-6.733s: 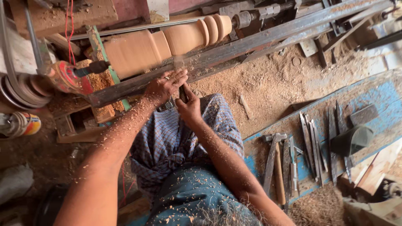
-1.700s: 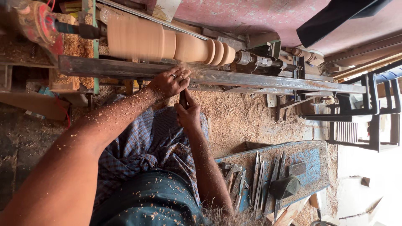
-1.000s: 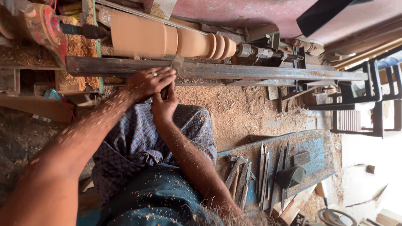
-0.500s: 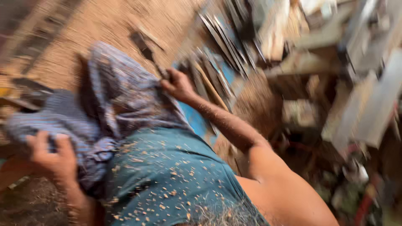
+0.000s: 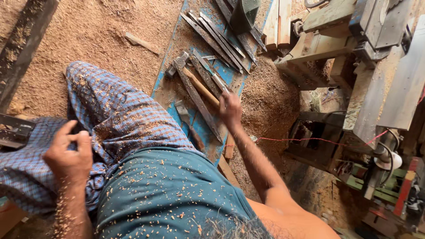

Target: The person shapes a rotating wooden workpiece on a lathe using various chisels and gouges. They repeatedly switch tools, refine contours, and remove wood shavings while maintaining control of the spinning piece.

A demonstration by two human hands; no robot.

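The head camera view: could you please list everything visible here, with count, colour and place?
Blue board: one, sawdust-strewn, on the floor right of the lap.
Long metal turning tools: several, dark, lying on the board.
Hammer: one, wooden handle, on the board.
Sawdust: tan, covering the floor.
Wooden machine frame: one, upper right.
Checked cloth: blue, over the lap.
Left hand: resting on the cloth.
Right hand: reaching onto the tools; what it grips cannot be told.

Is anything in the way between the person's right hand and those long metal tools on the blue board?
Nothing visible: the right hand is already down on the long tools lying on the blue board, fingers touching one.
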